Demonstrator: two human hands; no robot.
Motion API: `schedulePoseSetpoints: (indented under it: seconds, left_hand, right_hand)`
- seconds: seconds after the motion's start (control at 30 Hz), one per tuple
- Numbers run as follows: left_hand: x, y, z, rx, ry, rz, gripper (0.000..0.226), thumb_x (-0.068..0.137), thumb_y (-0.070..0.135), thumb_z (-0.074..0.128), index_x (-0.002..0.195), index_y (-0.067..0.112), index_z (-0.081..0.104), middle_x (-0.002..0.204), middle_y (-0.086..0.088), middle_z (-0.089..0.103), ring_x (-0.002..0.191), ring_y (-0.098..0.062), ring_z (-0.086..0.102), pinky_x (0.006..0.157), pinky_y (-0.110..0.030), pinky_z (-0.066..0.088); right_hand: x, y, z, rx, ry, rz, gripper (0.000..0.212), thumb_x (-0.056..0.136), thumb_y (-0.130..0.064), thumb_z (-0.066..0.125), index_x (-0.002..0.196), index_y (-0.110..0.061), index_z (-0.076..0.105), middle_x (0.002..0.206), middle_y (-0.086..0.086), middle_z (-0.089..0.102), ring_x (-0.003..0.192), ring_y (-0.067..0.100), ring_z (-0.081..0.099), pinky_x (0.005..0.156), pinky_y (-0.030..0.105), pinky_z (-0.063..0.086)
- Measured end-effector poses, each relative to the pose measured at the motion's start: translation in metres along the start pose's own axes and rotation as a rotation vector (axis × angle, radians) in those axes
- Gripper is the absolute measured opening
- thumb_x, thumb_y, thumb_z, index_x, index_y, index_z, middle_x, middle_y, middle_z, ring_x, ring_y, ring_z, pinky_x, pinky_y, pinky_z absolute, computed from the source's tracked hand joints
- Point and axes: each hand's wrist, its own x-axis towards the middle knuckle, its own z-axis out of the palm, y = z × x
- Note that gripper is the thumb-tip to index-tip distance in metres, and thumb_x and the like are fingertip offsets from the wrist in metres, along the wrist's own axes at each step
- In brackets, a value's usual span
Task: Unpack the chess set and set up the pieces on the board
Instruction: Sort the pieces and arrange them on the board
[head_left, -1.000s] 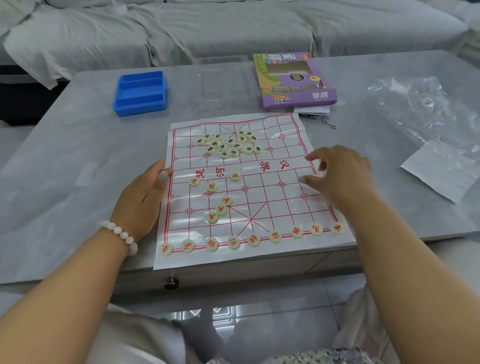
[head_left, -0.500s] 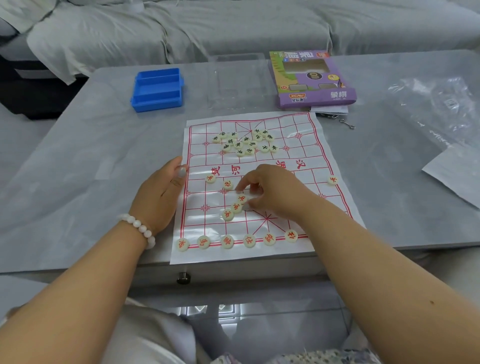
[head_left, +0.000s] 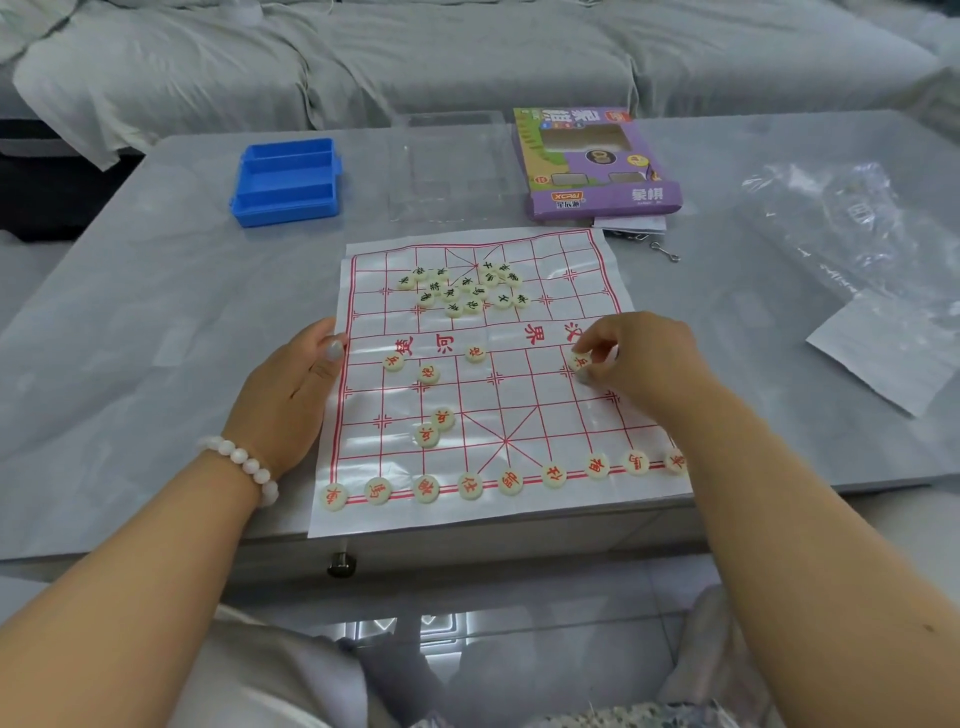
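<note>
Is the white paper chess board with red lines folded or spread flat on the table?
Spread flat. The white paper chess board with red lines lies fully open on the grey table; its whole grid shows, with pieces resting on it.

The right hand (head_left: 641, 366) covered part of the red-marked piece (head_left: 580, 360) in its grip and a patch of the board (head_left: 524, 405) beneath. The far black-marked pieces (head_left: 465, 290) were too small to read. The tabletop (head_left: 156, 322) ran off both side edges.
</note>
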Motion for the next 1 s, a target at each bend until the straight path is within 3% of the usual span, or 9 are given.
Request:
schedulePoseSetpoints:
  seconds: [0.27, 0.37, 0.47, 0.73, 0.83, 1.0]
  left_hand:
    - [0.001, -0.002, 0.001, 0.008, 0.001, -0.013, 0.048, 0.097, 0.038, 0.025, 0.137, 0.017, 0.040, 0.139, -0.001, 0.047, 0.126, -0.024, 0.045, 0.090, -0.019, 0.028]
    - [0.002, -0.001, 0.000, 0.001, -0.001, -0.013, 0.049, 0.097, 0.039, 0.024, 0.137, 0.016, 0.040, 0.134, 0.004, 0.048, 0.121, -0.017, 0.047, 0.086, -0.010, 0.026]
    - [0.002, 0.000, -0.002, -0.007, 0.001, 0.008, 0.054, 0.093, 0.041, 0.023, 0.136, 0.015, 0.042, 0.116, 0.015, 0.042, 0.105, -0.003, 0.039, 0.071, 0.006, 0.025]
    - [0.003, -0.006, -0.002, -0.026, 0.003, -0.001, 0.048, 0.097, 0.039, 0.025, 0.136, 0.017, 0.042, 0.116, 0.015, 0.043, 0.104, -0.001, 0.038, 0.074, 0.004, 0.025]
    - [0.003, -0.006, -0.001, -0.024, 0.004, 0.000, 0.047, 0.098, 0.038, 0.025, 0.137, 0.017, 0.041, 0.129, 0.007, 0.049, 0.111, -0.006, 0.042, 0.082, -0.003, 0.026]
    - [0.004, -0.007, -0.001, -0.021, 0.007, -0.005, 0.047, 0.098, 0.037, 0.026, 0.137, 0.016, 0.041, 0.133, 0.003, 0.050, 0.106, -0.001, 0.037, 0.070, 0.005, 0.023]
  right_hand:
    - [0.004, -0.010, 0.006, -0.056, -0.025, -0.044, 0.035, 0.081, -0.042, 0.069, 0.115, -0.033, 0.064, 0.106, -0.005, 0.065, 0.098, 0.017, 0.057, 0.095, 0.038, 0.044]
    - [-0.002, -0.024, 0.004, -0.094, 0.036, -0.104, 0.044, 0.079, -0.044, 0.069, 0.122, -0.036, 0.059, 0.108, -0.005, 0.063, 0.100, 0.018, 0.055, 0.091, 0.034, 0.041]
    - [-0.015, -0.054, 0.010, 0.066, 0.005, -0.256, 0.041, 0.078, -0.042, 0.071, 0.118, -0.036, 0.062, 0.106, -0.007, 0.062, 0.093, 0.011, 0.052, 0.090, 0.032, 0.044]
    - [-0.018, -0.086, 0.039, 0.022, -0.129, -0.423, 0.031, 0.081, -0.038, 0.069, 0.111, -0.036, 0.065, 0.105, -0.008, 0.059, 0.092, 0.010, 0.048, 0.088, 0.030, 0.039]
    - [-0.013, -0.076, 0.033, 0.066, -0.094, -0.356, 0.026, 0.081, -0.035, 0.070, 0.107, -0.034, 0.067, 0.099, -0.010, 0.060, 0.090, 0.009, 0.052, 0.087, 0.029, 0.043]
    - [0.002, -0.051, 0.015, 0.174, -0.037, -0.103, 0.029, 0.082, -0.033, 0.069, 0.111, -0.028, 0.065, 0.088, -0.008, 0.060, 0.080, 0.011, 0.055, 0.086, 0.029, 0.050]
